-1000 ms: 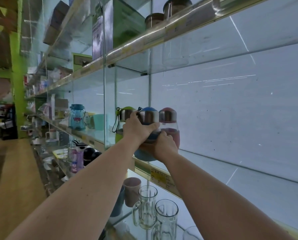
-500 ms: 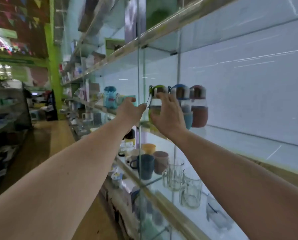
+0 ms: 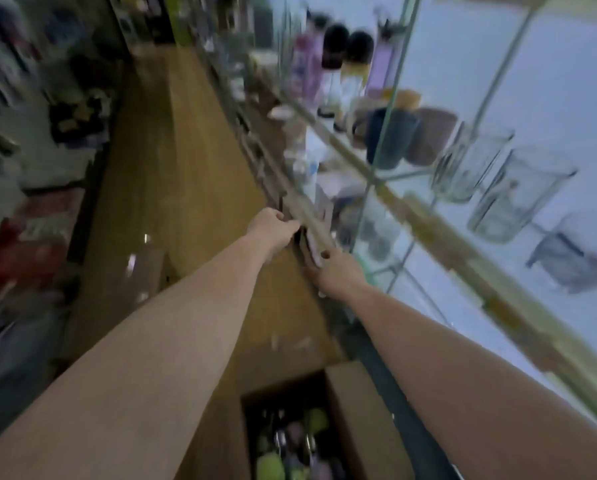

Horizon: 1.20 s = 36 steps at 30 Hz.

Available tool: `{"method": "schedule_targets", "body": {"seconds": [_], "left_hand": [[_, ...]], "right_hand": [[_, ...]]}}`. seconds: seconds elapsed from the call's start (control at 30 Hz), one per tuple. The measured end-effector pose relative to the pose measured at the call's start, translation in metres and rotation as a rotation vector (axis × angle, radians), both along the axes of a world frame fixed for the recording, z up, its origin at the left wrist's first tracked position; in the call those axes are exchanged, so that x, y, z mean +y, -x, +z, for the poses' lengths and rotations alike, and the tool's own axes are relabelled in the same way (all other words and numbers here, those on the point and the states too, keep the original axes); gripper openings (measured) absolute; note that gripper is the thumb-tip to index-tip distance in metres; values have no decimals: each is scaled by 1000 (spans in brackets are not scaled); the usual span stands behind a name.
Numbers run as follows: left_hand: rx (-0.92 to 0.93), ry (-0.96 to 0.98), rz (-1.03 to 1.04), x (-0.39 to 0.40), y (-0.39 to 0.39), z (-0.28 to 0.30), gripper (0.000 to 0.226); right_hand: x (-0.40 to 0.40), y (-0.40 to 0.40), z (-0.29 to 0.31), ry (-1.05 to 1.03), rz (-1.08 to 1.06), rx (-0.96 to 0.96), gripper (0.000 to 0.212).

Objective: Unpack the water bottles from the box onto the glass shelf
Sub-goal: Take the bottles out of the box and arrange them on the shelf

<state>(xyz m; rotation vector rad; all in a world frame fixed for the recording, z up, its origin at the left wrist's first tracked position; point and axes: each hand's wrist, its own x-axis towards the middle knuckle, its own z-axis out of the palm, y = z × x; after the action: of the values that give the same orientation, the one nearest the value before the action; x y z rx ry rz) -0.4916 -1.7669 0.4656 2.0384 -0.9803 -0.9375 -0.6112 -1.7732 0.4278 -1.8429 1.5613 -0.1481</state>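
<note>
A brown cardboard box (image 3: 359, 420) is seen holding green and pink bottles (image 3: 290, 455); a dark blue cup (image 3: 390, 138) and clear glass mugs (image 3: 470, 161) are shown.

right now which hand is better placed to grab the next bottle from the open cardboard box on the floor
Probably right: the right hand hangs more directly above the open cardboard box; the left hand is farther up the aisle.
</note>
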Motion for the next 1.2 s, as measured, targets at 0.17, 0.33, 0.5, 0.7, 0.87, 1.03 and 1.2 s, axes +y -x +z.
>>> {"method": "schedule_targets", "body": {"seconds": [0.17,0.33,0.5,0.7,0.87,1.03,1.2], "left_hand": [[89,-259,18,27,0,-124,50],[145,-409,36,55,8,-230,53],[169,-530,88,87,15,-339,49],[168,-655,91,115,21,-442,51],[184,-736,88,123,19,-509,30],[159,-767,79,124,14,-565,40],[152,-828,84,131,13,-617,43]], "right_hand": [[28,4,-109,-226,-28,26,65],[54,11,-200,-374,-51,53,63],[82,27,-297,-507,-38,133,61],[108,32,-399,-658,-53,167,58],[129,23,-472,-771,-55,143,61],[138,2,-534,-826,-24,130,69],[145,-14,-583,-844,18,155,71]]}}
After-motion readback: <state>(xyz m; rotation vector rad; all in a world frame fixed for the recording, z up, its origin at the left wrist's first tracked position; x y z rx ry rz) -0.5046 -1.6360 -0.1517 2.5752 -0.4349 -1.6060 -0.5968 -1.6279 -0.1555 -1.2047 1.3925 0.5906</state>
